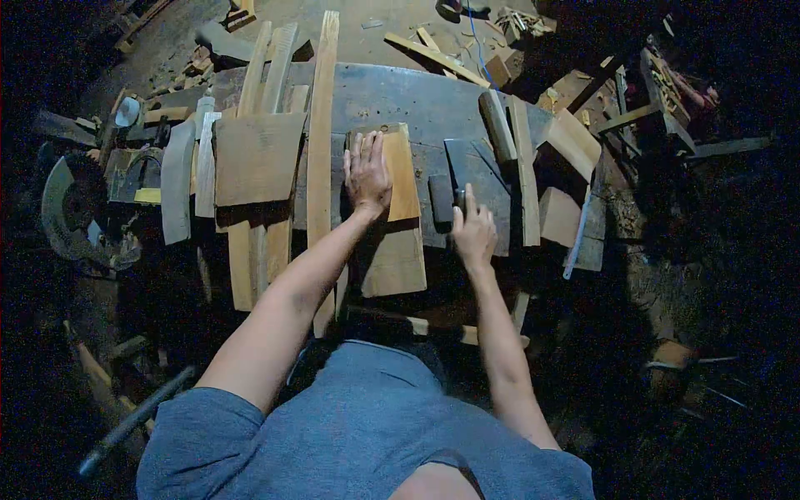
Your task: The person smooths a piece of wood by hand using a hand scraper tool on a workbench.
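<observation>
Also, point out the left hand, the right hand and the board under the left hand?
Left hand [368,178]: head view, on the back of the hand.
Right hand [475,234]: head view, on the back of the hand.
Board [402,177]: head view, on the bare upper face beside the left hand.

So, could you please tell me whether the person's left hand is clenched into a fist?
No, the left hand lies open and palm-down on the flat, light-brown wooden board.
</observation>
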The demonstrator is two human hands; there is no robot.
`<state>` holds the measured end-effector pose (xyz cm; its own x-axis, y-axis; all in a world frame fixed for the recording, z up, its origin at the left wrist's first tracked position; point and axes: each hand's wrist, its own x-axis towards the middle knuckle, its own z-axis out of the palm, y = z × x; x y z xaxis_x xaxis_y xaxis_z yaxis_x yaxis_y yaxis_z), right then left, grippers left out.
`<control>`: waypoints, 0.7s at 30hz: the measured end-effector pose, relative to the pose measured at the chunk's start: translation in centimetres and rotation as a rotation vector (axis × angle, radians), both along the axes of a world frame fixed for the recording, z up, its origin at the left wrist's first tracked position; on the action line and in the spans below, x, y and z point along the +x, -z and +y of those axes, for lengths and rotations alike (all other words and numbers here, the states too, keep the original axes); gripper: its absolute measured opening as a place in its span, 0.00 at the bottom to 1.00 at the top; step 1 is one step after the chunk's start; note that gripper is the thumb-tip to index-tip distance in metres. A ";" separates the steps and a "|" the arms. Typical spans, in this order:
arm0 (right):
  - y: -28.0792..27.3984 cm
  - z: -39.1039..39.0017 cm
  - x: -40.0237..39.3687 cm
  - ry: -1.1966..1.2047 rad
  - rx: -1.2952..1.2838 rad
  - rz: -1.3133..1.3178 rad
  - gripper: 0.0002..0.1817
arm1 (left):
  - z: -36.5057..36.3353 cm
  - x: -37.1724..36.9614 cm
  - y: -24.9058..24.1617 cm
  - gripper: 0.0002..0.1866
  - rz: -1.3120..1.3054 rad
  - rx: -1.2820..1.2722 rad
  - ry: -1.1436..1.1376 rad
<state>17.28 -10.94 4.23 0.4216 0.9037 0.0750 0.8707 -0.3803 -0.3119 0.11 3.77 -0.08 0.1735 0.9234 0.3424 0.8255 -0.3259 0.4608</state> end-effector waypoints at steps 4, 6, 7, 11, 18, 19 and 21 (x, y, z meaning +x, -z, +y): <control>-1.8 1.6 -5.4 -0.114 0.120 -0.082 0.26 | 0.0 0.0 0.3 0.24 -0.025 -0.013 0.011; 0.0 2.3 -8.5 -0.044 0.111 0.043 0.25 | -0.1 0.0 0.1 0.25 -0.053 -0.019 0.027; 0.4 2.6 -9.4 0.018 0.144 0.056 0.25 | -0.1 -0.1 0.0 0.25 -0.071 -0.030 0.034; -1.2 2.8 -10.0 0.093 0.305 0.267 0.21 | -0.4 -0.7 -0.4 0.25 -0.088 -0.012 0.090; -11.7 -0.4 -7.5 0.077 0.452 0.860 0.12 | -3.8 -4.6 -5.7 0.24 -0.771 -0.225 0.225; -12.3 -0.9 -6.7 0.000 0.482 0.769 0.13 | -3.9 -5.1 -6.5 0.25 -0.847 -0.257 0.289; -16.2 -2.3 -6.8 -0.049 0.490 0.772 0.13 | -4.8 -6.2 -11.1 0.26 -0.973 -0.391 0.336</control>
<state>10.43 -13.19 20.46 0.4763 0.8631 0.1681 0.3646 -0.0199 -0.9309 -6.11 -0.98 10.98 0.2509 0.9542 0.1629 -0.0501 -0.1553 0.9866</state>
